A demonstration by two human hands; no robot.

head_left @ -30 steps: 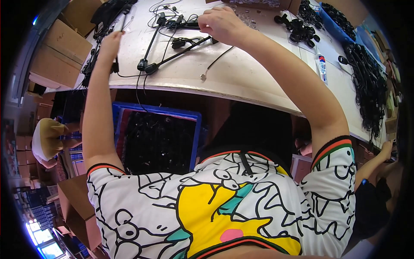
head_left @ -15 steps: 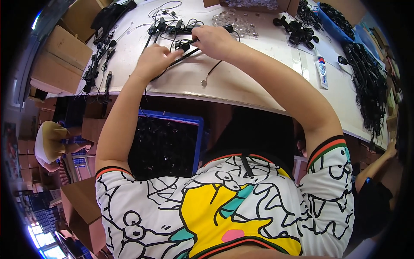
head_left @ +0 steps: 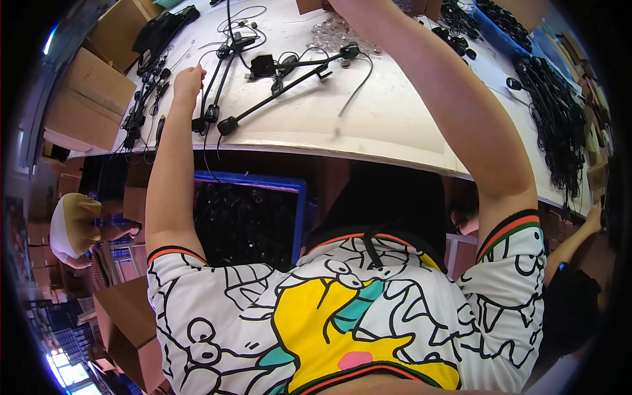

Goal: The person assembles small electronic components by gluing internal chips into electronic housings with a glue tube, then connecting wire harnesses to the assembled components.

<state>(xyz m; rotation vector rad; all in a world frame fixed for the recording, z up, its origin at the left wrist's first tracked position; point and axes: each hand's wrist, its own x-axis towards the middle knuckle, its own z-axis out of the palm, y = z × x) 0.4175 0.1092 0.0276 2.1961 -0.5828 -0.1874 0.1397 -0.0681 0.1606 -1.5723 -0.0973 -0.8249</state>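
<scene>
On the white table point(head_left: 395, 125) lies a black rod-like device point(head_left: 280, 94) with knobbed ends and a thin cord. Neither hand touches it. My left hand point(head_left: 189, 80) is left of a second black rod piece point(head_left: 220, 85) with joints and cables. Its fingers are curled closed; whatever they hold, if anything, is too small to make out. My right forearm point(head_left: 454, 85) stretches forward across the table, and the hand itself is cut off by the top edge. A small black square piece point(head_left: 262, 66) with a cable rests between the rods.
Clear round pieces point(head_left: 332, 33) are scattered near a cardboard box point(head_left: 313, 5) at the back. Black cable bundles point(head_left: 556, 125) hang over the right side beside a blue basin point(head_left: 497, 36). More black cables point(head_left: 138, 105) lie left. Below the table edge stands a blue crate point(head_left: 299, 224).
My hands have let go of the black rod device, which now lies on the table. My left hand has moved left; my right has reached forward out of the picture.
</scene>
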